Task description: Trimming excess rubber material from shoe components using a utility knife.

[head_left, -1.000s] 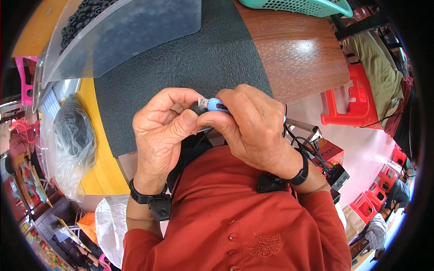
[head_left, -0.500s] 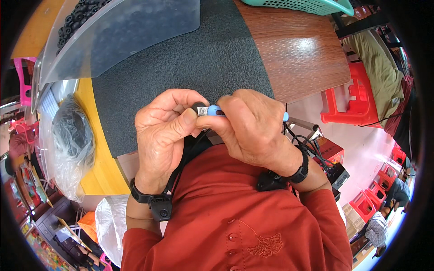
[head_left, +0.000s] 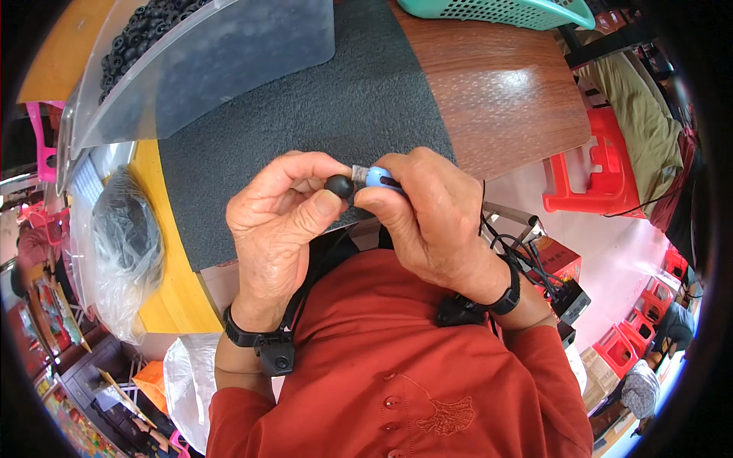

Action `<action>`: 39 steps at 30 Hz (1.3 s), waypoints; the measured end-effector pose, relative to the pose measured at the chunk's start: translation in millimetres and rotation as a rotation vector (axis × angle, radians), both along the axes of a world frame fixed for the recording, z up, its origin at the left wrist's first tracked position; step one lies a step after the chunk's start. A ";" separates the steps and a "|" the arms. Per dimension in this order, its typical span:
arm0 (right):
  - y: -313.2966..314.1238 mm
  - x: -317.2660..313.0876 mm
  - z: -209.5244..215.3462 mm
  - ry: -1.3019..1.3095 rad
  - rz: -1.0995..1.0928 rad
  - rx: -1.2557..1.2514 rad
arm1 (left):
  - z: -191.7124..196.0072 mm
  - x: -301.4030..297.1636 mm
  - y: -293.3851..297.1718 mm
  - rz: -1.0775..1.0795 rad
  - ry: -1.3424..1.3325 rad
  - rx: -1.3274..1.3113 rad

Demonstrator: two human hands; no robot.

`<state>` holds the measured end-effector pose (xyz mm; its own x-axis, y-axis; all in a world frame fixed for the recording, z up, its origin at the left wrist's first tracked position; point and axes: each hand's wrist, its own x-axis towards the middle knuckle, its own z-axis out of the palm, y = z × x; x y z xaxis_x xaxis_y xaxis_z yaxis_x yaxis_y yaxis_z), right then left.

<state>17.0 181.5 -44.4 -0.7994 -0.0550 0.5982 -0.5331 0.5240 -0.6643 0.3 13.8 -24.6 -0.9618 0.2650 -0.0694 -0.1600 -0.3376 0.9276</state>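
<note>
Now the black ball (head_left: 338, 187) has been more fully exposed, pinched in the left hand (head_left: 276, 217); the blue knife (head_left: 377, 177) is gripped by the right hand (head_left: 439, 221), blade (head_left: 359, 175) just beside the ball; a fresh side is seemingly offered.

Brown wood-grain table (head_left: 496, 107): dark mat (head_left: 305, 122), teal basket (head_left: 500, 11); clear bin (head_left: 237, 76) on mat.
</note>
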 end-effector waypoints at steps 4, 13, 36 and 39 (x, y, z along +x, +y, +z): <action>1.5 -0.7 6.6 0.005 0.015 -0.006 | 9.2 0.7 5.2 -0.019 0.037 -0.106; 9.6 13.1 5.0 -0.146 -0.049 -0.232 | 24.4 -1.9 9.6 -0.112 0.327 -0.402; 7.7 14.9 -1.4 -0.207 -0.029 -0.123 | 115.0 -188.7 8.6 -0.157 0.752 -1.132; 8.3 15.3 -1.0 -0.223 -0.022 -0.099 | 106.2 -190.4 -1.6 -0.263 0.774 -1.226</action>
<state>32.3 189.8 -45.3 -0.9126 0.0140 0.4087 -0.3570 0.4603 -0.8128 -190.1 12.3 81.5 -0.7978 0.5902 0.1232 0.5669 0.6646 0.4868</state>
